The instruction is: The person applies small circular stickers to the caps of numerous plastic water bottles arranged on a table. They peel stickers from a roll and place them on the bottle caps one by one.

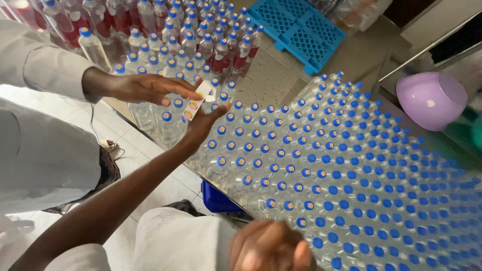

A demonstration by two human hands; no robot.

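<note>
a small white label strip (pixel 197 102) with coloured marks, pinched above the bottles.

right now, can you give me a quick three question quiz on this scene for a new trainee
1. True or false: the caps on the clear bottles are red.
2. The person's left hand is open just below the label strip. Who grips the strip? A) that left hand B) the co-worker's hand C) nobody, it lies on the bottles
3. Fill in: the bowl at the right is ____ in colour.

Key: 1 false, the caps are blue; 2 B; 3 purple.
</note>
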